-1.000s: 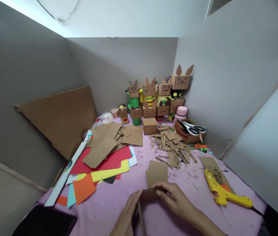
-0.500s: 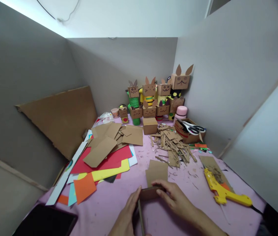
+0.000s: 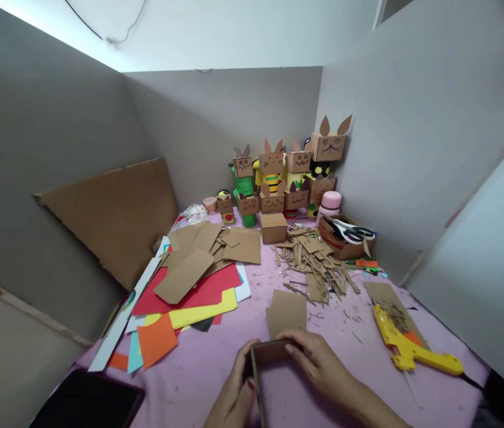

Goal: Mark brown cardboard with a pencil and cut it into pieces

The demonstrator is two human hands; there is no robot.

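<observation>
The left hand (image 3: 234,392) grips the near-left corner of a folded cardboard strip (image 3: 270,352): fingers curl round the outside and the thumb presses on the inner face. The right hand (image 3: 318,368) clamps the right end of the strip's far wall, with the fingers lying over its top edge. The strip is at the near edge of the pink table (image 3: 198,380), between the two hands. Whether its lower edge rests on the table cannot be told.

Change over the last second: the left thumb has closed in on the corner, and the strip now shows as two walls meeting at an angle, where before mainly the far wall was visible. The fold therefore appears to be held in shape under pressure from both hands. Nothing else on the table has moved.

Just beyond the strip lies a loose cardboard rectangle (image 3: 285,312). A yellow glue gun (image 3: 406,348) lies untouched well to the right, and a black tablet (image 3: 87,404) to the near left. Further out are coloured paper sheets (image 3: 180,303) and a pile of cardboard offcuts (image 3: 318,261). Scissors (image 3: 350,230) lie in an open box (image 3: 339,246). Cardboard figures (image 3: 287,172) stand against the far wall.
</observation>
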